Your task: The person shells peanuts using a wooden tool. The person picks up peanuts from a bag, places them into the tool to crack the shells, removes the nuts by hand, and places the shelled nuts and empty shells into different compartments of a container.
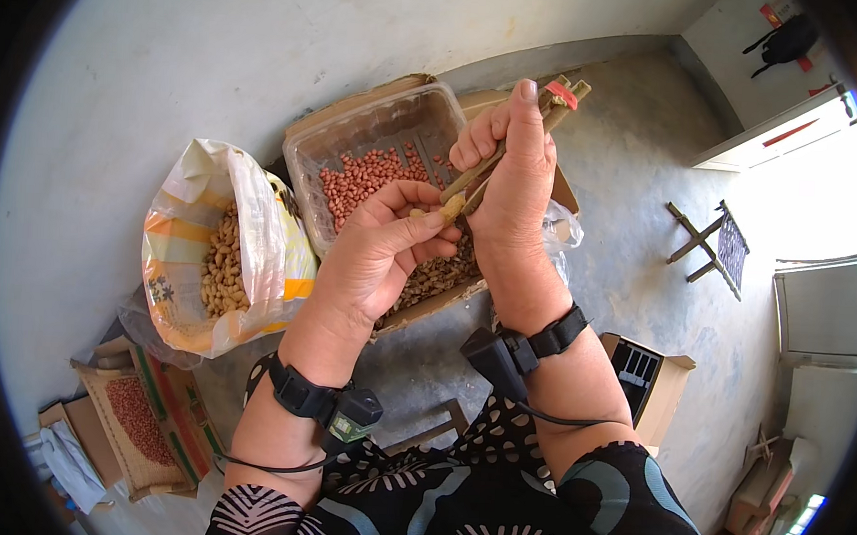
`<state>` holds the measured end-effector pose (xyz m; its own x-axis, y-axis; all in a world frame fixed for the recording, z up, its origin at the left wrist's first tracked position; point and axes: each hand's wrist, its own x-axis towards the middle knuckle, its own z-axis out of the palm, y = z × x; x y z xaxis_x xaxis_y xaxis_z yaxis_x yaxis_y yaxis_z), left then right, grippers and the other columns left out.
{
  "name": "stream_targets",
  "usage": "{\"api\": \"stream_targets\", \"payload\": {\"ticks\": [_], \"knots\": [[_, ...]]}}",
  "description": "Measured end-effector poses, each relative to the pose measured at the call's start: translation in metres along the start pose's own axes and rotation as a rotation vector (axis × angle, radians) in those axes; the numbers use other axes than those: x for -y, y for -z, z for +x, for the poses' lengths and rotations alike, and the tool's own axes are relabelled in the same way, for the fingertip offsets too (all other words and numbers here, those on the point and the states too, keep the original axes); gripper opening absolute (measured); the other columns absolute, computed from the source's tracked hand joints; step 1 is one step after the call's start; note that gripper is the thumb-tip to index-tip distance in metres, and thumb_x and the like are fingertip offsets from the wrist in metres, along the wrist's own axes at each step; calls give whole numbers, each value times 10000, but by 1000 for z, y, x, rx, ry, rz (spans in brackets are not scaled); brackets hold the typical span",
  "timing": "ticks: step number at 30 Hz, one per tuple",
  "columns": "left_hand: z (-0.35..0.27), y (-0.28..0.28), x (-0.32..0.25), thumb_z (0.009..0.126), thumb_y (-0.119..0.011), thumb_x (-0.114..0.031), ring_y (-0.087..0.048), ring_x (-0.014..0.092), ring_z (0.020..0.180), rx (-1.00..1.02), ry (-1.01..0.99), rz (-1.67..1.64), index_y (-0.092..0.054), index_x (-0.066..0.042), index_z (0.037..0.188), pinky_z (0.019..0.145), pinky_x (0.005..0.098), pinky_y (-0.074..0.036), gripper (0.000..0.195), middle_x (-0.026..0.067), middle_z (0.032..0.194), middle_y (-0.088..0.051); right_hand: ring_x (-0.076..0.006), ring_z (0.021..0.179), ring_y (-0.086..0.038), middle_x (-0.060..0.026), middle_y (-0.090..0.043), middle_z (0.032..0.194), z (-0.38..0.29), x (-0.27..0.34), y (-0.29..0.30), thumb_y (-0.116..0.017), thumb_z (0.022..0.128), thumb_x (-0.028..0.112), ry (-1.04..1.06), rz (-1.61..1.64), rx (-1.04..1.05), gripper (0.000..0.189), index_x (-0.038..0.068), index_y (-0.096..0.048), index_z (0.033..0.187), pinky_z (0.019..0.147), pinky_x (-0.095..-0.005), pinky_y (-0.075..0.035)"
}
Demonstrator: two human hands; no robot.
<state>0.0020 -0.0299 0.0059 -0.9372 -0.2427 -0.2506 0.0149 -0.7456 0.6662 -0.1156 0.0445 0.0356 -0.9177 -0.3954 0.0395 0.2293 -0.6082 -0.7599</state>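
Between the thumb and fingers of my left hand (383, 240) is an unshelled peanut (452, 208), with part of another peanut (418, 213) behind the thumb. My right hand (515, 171) grips a pair of wooden sticks (489, 168) bound at the top with a red band (561, 95). The sticks' lower ends are at the peanut, one on each side of its tip; whether both touch it I cannot tell. Below the hands, a clear plastic tray (305, 163) holds shelled red peanut kernels (364, 179). Nearer me, a cardboard box holds a heap of empty shells (435, 275).
To the left stands a plastic woven sack (178, 256) of unshelled peanuts (225, 266). A box lined with sacking (96, 396) holds more kernels (139, 416). On the right are a folding stool (709, 244) and an open carton (663, 400). A wall (229, 58) runs behind the tray.
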Motion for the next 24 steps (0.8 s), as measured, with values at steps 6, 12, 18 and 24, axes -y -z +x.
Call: {"api": "stream_targets", "payload": {"ticks": [6, 12, 18, 24], "knots": [[-4, 2, -3, 896, -642, -103, -649, 156, 771, 32, 121, 60, -605, -28, 1005, 670, 255, -528, 137, 70, 868, -654, -114, 527, -350, -7, -376, 579, -1, 4, -2, -571, 943, 415, 12, -71, 42, 457, 124, -369, 654, 493, -275, -324], [-4, 1, -2, 907, -613, -99, -631, 154, 732, 1, 114, 93, -615, -41, 1004, 629, 252, -499, 113, 60, 823, -651, -111, 508, -343, -4, -375, 563, -4, 6, -6, -571, 946, 390, 18, -144, 53, 461, 128, -356, 634, 475, -273, -311], [-4, 3, -1, 893, -644, -107, -643, 149, 756, 56, 121, 79, -610, -29, 998, 659, 248, -514, 135, 67, 856, -659, -104, 489, -330, 7, -367, 548, -4, 7, -6, -575, 946, 366, 20, -145, 71, 464, 139, -340, 617, 458, -273, -297], [-3, 2, -1, 887, -645, -99, -643, 146, 758, 66, 136, 76, -615, -29, 993, 662, 245, -510, 131, 65, 855, -660, -102, 482, -333, 11, -362, 539, -4, 8, -5, -585, 942, 357, 23, -143, 79, 465, 142, -337, 612, 449, -274, -289]]}}
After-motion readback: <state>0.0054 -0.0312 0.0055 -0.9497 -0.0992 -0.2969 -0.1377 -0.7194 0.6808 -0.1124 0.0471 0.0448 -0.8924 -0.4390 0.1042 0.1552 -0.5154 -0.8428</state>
